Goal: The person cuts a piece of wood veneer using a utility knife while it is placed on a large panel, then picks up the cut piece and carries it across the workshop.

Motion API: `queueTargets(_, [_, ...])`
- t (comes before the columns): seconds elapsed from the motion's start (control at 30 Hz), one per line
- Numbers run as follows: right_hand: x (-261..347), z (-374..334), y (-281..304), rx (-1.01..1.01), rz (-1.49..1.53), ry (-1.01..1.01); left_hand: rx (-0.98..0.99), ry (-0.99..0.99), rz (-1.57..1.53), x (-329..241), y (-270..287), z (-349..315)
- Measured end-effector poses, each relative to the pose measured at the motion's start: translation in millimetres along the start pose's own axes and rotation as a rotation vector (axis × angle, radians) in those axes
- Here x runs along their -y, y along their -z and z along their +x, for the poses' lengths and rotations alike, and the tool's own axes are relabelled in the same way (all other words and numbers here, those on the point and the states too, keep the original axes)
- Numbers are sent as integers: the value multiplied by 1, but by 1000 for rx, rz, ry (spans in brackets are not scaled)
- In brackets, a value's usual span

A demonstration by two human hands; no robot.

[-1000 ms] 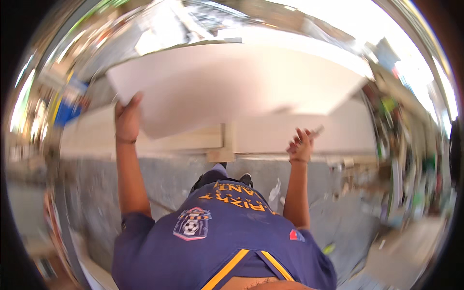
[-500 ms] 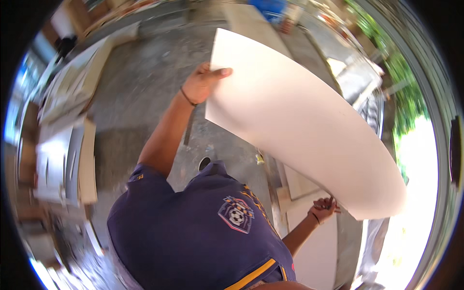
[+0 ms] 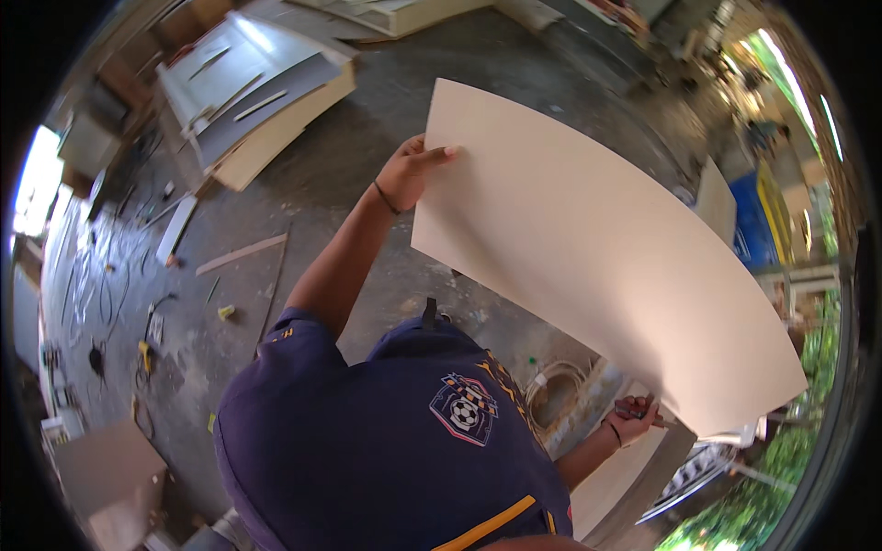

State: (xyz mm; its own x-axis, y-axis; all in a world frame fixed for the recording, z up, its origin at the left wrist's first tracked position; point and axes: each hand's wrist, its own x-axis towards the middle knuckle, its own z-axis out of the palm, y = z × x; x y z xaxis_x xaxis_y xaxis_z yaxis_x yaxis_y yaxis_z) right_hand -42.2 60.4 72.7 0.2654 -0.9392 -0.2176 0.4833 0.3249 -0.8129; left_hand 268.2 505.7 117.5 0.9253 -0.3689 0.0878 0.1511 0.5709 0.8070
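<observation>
A long, thin white panel (image 3: pixel 597 248) stretches in front of me from upper middle to the right, and the lens bends its outline. My left hand (image 3: pixel 411 174) grips its left end, thumb on the upper face and fingers behind the edge. Close to the panel's near edge, toward its right end, is my right hand (image 3: pixel 632 421). Its fingers are curled round something dark and slim that I cannot make out. Whether this hand also supports the panel cannot be told.
A stack of boards (image 3: pixel 266 101) stands at upper left. Wood strips (image 3: pixel 241 254), cables and a yellow tool (image 3: pixel 144 354) lie on the concrete floor. Beside my right forearm are a coil of hose or cable (image 3: pixel 559 395) and a pale board (image 3: pixel 602 482). A blue bin (image 3: pixel 758 216) is at far right.
My body has turned to the right, carrying the panel round with me. The board stack has shifted to the upper left of the view. Both hands keep nearly the same places relative to the panel.
</observation>
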Motion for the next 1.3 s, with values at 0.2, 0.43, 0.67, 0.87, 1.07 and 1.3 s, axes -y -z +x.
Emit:
queueTargets(0.2, [-112, 23, -122, 324, -225, -558, -359, -247, 318, -60, 45, -79])
queueTargets(0.43, [-213, -58, -253, 712, -366, -966, -516, -441, 1292, -66, 20, -125])
queueTargets(0.67, [-324, -107, -328, 689, -456, -1221, -261, -525, 1670, -58, 45, -101])
queueTargets(0.87, [-436, -105, -340, 682, -622, -1242, -167, -455, 1685, -97, 117, -48])
queueTargets(1.07, [-505, -137, -397, 641, -689, -1238, -111, -315, 1594, -136, 186, -3])
queueTargets(1.3, [-594, -257, -507, 867, -711, -1394, -944, -287, 1807, -167, 276, -62])
